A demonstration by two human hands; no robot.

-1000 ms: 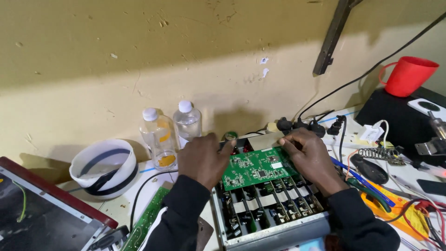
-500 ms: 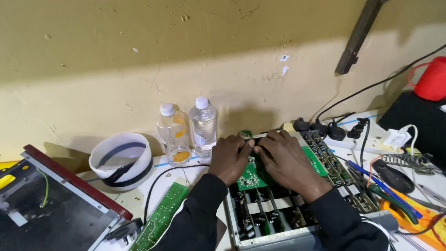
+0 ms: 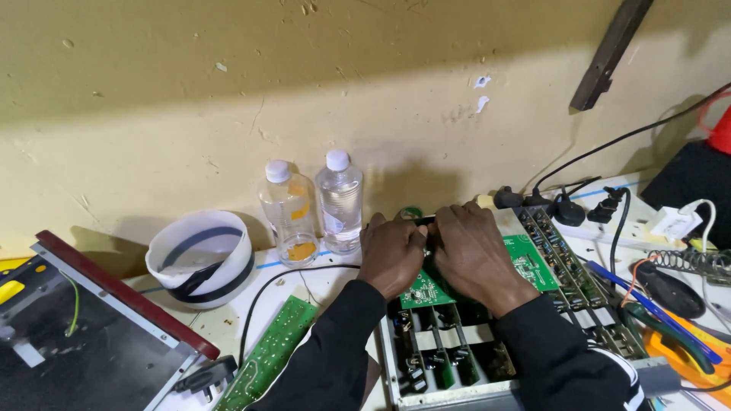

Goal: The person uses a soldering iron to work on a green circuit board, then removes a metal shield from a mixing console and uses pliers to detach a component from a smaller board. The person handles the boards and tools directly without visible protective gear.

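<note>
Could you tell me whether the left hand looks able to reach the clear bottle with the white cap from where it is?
Probably yes: the left hand rests beside the clear bottle, with nothing between them.

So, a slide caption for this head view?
Both hands, left hand and right hand, press on a green circuit board atop an open metal chassis.

Both forearms, in black sleeves, rise from the lower edge of the view and converge toward the centre. The left hand (image 3: 392, 253) lies palm down, back uppermost, fingers curled forward and downward with the knuckles raised. The right hand (image 3: 476, 255) lies just beside it, likewise palm down, its fingers bent at the far end and the thumb side turned toward the left hand. The two hands touch or nearly touch at the fingertips; the fingertips themselves are hidden from view.
</note>
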